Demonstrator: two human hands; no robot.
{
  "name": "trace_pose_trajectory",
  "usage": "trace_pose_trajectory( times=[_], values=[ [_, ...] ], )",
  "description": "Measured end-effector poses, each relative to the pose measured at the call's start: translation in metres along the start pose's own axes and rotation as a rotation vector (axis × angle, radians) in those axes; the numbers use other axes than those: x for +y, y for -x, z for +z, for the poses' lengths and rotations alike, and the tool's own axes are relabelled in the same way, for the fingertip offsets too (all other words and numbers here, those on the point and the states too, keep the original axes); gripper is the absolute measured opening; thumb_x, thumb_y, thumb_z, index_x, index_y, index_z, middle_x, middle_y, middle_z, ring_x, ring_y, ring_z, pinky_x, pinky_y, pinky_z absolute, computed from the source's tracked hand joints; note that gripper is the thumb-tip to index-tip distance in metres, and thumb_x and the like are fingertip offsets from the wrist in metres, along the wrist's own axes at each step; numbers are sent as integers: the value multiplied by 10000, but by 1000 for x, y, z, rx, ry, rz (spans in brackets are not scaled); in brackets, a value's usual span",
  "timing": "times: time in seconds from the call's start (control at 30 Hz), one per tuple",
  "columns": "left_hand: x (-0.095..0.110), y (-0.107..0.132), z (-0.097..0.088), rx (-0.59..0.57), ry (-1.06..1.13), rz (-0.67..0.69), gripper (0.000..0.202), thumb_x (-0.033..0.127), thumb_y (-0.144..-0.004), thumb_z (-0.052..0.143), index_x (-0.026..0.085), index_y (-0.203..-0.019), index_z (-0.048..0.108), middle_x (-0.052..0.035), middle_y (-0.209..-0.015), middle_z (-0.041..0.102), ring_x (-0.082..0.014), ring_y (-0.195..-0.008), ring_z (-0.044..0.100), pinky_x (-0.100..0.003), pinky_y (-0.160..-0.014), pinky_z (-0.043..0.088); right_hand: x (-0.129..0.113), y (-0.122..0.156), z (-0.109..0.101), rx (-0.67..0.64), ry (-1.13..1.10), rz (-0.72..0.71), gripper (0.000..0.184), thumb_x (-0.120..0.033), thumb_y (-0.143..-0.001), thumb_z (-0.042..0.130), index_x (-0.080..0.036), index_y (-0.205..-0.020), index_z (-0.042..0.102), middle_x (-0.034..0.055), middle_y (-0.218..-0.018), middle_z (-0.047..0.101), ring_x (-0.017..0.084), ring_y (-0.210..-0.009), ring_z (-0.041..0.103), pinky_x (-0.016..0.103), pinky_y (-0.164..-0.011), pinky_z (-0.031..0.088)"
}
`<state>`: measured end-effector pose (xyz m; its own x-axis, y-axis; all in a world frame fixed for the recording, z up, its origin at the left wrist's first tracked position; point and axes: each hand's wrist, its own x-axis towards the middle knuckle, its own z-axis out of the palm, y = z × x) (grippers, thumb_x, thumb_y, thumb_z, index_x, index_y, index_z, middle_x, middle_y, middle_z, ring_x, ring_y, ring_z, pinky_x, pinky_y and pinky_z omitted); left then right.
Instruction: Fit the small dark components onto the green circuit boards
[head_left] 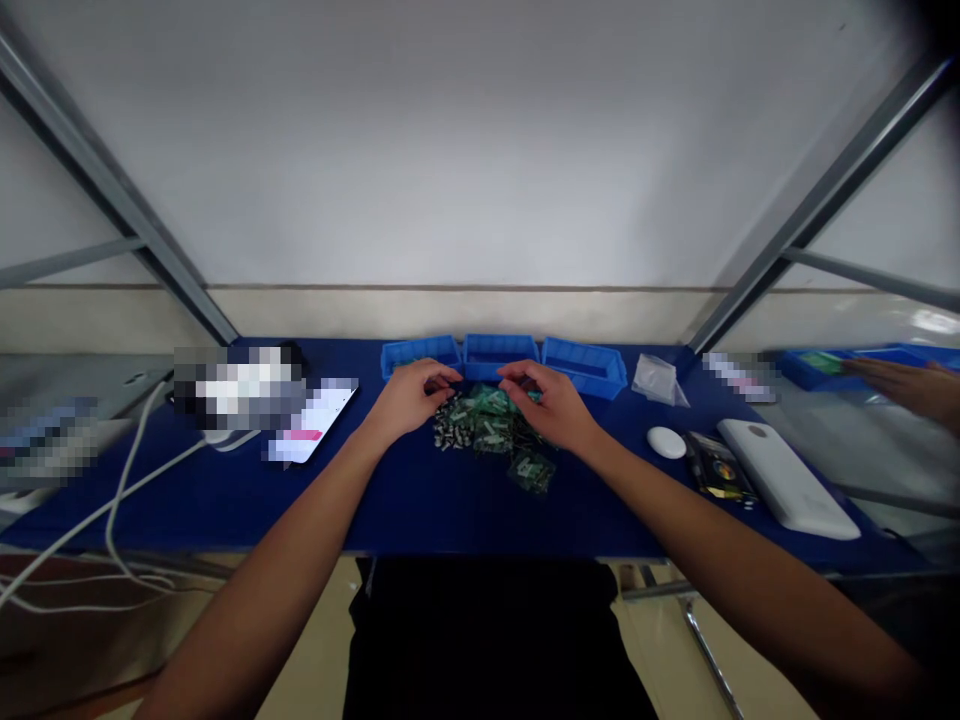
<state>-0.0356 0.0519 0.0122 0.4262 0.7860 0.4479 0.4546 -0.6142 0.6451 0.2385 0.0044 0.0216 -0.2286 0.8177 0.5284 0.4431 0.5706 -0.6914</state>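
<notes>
left hand (411,398) curled over green boards (491,425), grip unclear | right hand (551,405) likewise, frame centre | no writing legible | blue surface (420,500)

Looks like a small electronics assembly station on a factory line. Blue-covered worktop (225,490) inside a grey metal frame (127,215), facing a bare white wall (480,140). Three blue parts bins (499,355) lined up at the back edge, a heap of little green circuit boards (495,425) and small metal parts (450,430) in front of them. Clear plastic bag (656,378) beside the bins, white cables (112,500) trailing off the left. Next station on the right has the same blue bins, with another person's hand (911,385) over it.
</notes>
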Motion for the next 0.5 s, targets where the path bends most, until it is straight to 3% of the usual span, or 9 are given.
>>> trace_pose_trajectory(
  times=[0.1, 0.27, 0.5],
  values=[
    [16, -1, 4, 27, 64, 79, 173, 197, -966, 682, 229, -1104, 781, -85, -1144, 765, -202, -1028, 758, -384, -931, 651, -1, 0, 2, -29, -118, 55, 234, -421, -1010, 668, -261, -1168, 733, 54, -1034, 792, 216, -902, 755, 368, -808, 620],
    [40, 0, 26, 117, 81, 234, 165, 184, -1003, 667, 233, -1130, 761, -94, -1185, 716, -204, -1106, 725, -399, -987, 643, -4, 3, 5, -113, -246, 35, 277, -437, -1000, 689, -277, -1225, 695, 49, -1087, 774, 207, -943, 749, 380, -887, 621],
    [45, 3, 40, 146, 148, 304, 276, 158, -1014, 651, 252, -1268, 704, -106, -1325, 626, -210, -1236, 683, -418, -1025, 663, -1, 1, 5, -76, -295, 127, 251, -481, -923, 765, -258, -1015, 700, 27, -917, 761, 190, -774, 720, 359, -761, 619]
  ],
)
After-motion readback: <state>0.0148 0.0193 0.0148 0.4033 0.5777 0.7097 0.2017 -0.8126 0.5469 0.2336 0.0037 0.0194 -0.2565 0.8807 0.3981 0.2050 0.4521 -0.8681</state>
